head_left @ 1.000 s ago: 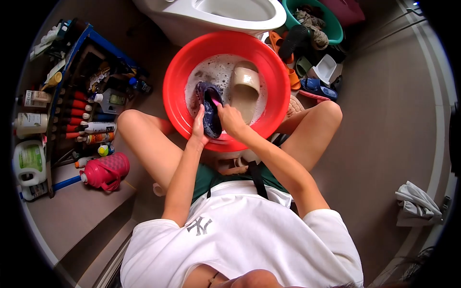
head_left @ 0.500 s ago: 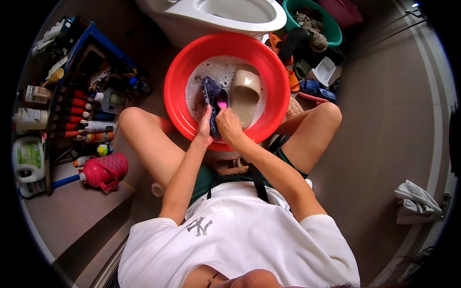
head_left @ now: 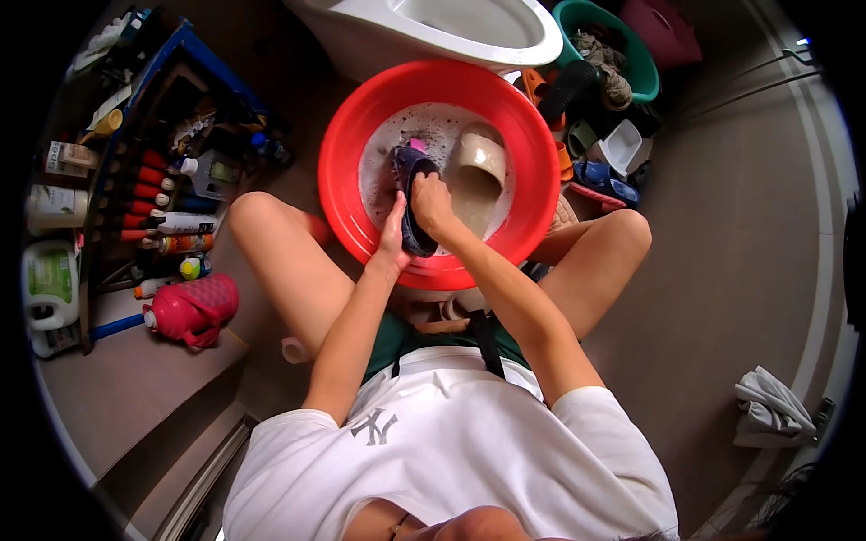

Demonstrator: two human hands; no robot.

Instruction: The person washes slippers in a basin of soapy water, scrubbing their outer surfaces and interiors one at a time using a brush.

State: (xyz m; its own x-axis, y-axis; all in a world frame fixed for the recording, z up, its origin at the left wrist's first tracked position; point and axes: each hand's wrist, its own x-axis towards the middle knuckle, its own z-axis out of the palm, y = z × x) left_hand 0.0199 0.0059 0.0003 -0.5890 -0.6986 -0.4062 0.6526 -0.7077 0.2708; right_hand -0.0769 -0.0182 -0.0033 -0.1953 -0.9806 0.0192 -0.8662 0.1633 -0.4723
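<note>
While suds froth, wet fingers (head_left: pixel 398 219) grip dark shoe (head_left: pixel 417 235).

Legible: "NY", interlocked monogram, grey, on chest of white T-shirt (head_left: pixel 451 451). Only mark I can read for sure.

Print visible but too small/blurred to read: white jug (head_left: pixel 51 311), green label; pale bottle (head_left: pixel 56 208) above it in view, white label; container with boxed label (head_left: pixel 72 159), a few large dark letters, word unclear; white can (head_left: pixel 187 223), dark lettering; orange can (head_left: pixel 185 243), multicolour label; clear bottle (head_left: pixel 216 174), greenish label. No numbers or signs readable.
</note>
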